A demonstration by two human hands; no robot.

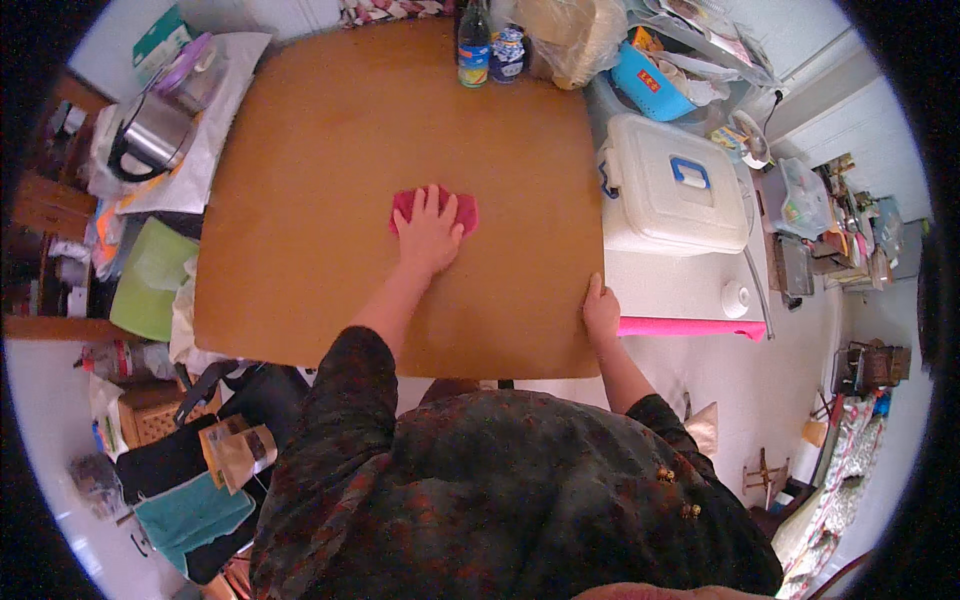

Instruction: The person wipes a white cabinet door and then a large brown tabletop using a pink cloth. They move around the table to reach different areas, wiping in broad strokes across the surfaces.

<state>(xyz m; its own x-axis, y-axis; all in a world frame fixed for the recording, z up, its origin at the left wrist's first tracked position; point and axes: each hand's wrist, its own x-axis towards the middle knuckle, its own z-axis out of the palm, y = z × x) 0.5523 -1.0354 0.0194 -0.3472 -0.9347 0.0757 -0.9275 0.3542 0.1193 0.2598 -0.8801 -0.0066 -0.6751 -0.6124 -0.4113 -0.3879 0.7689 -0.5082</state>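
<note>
Spread flat, my left hand (429,234) presses a folded red cloth (467,213) onto the middle of a brown wooden tabletop (322,165). Parts of the cloth show on both sides of my fingers; the rest is hidden under the palm. At the table's right edge, near its front corner, my right hand (602,313) grips the rim. Its thumb lies along the top, and the other fingers are mostly hidden.
A glass bottle (473,49), a blue jar (508,56) and a plastic-wrapped bundle (574,37) stand at the back. Right of the table are a lidded white box (675,184) and a blue basket (652,82). A steel kettle (154,135) stands left.
</note>
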